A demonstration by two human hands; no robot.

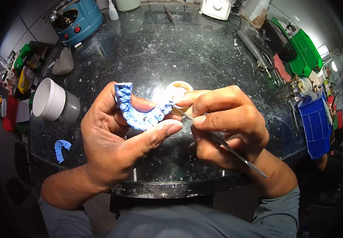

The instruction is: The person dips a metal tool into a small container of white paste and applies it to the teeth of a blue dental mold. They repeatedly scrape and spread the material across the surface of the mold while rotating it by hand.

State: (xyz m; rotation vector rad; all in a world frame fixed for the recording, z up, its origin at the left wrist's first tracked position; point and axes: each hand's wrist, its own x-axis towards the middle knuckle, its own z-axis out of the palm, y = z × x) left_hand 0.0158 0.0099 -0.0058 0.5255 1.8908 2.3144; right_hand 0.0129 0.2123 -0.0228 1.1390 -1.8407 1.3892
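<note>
A blue dental cast with a row of moulded teeth is held up over the table, my left hand closed around it with the thumb along its near side. In my right hand is a thin metal dental spatula, gripped like a pen. Its tip reaches the teeth at the right end of the cast, and my right index finger is at that end too. Behind the fingers stands a small round cream-coloured container, partly hidden. A second, smaller blue arch piece lies on the table at the left.
A white tub lies tilted at the left, near a grey lump. A blue machine stands back left. Toward the right lie a grey handpiece, a blue bin and a green bin. The dark table has a rounded edge.
</note>
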